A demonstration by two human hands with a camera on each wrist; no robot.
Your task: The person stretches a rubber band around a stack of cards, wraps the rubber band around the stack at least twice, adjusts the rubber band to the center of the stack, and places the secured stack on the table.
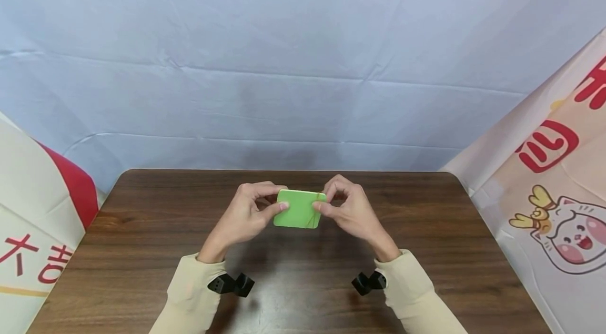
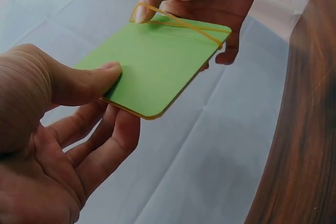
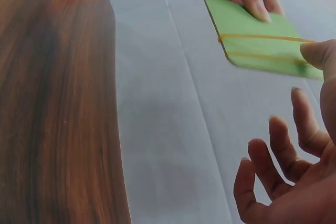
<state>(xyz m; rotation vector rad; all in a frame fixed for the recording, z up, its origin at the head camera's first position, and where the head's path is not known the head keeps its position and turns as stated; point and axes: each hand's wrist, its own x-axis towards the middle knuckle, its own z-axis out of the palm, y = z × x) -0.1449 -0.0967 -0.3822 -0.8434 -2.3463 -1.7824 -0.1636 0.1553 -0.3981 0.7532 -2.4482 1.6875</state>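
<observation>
A thin green card (image 1: pixel 295 210) with rounded corners is held above the table between both hands; whether it is one card or several together I cannot tell. My left hand (image 1: pixel 251 210) pinches its left end, thumb on the face and fingers behind, as the left wrist view shows. A yellow rubber band (image 2: pixel 181 23) lies across the card's other end. My right hand (image 1: pixel 347 208) has its thumb (image 3: pixel 315 53) on the band, which bends round the thumb tip in the left wrist view. The right fingers are curved, and their contact behind the card is partly hidden.
Below the hands is a dark wood table (image 1: pixel 156 229) with rounded far corners. Behind it hangs a pale blue-grey cloth (image 1: pixel 284 113). Printed cloths with red characters flank both sides, the right one (image 1: pixel 544 208) with a cartoon animal. Both wrists carry black devices (image 1: pixel 232 285) on cream sleeves (image 1: pixel 189 292).
</observation>
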